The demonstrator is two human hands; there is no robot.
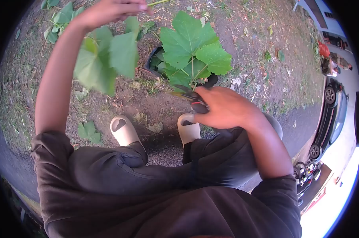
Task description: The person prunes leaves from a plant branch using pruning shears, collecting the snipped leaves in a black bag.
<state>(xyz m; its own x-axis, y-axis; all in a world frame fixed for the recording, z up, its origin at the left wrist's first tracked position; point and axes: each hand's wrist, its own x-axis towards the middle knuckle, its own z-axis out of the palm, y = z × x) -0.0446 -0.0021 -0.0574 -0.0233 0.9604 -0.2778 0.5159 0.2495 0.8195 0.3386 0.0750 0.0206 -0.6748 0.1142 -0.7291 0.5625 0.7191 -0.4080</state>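
At the top of the head view, my left hand (pixel 118 11) pinches a thin green stem (pixel 159 2) that runs out of frame. Large lobed leaves (pixel 104 59), like grapevine leaves, hang just below that hand; whether they join this stem is hidden. My right hand (pixel 227 106) is closed around dark pruning shears (pixel 198 106) with a red mark, partly covered by the fingers. Right at the shears is the stalk end of a bright green leafy cutting (pixel 193 49). Behind it shows a dark container (pixel 152 62) with leaves inside, mostly covered.
Bare soil with dry litter and grass surrounds my feet in light slides (pixel 124 131). A loose leaf (pixel 89 132) lies left of them, and more leafy vine (pixel 62 18) at upper left. Far right are a parked car (pixel 330 119), motorcycles (pixel 304 174) and people (pixel 338 61).
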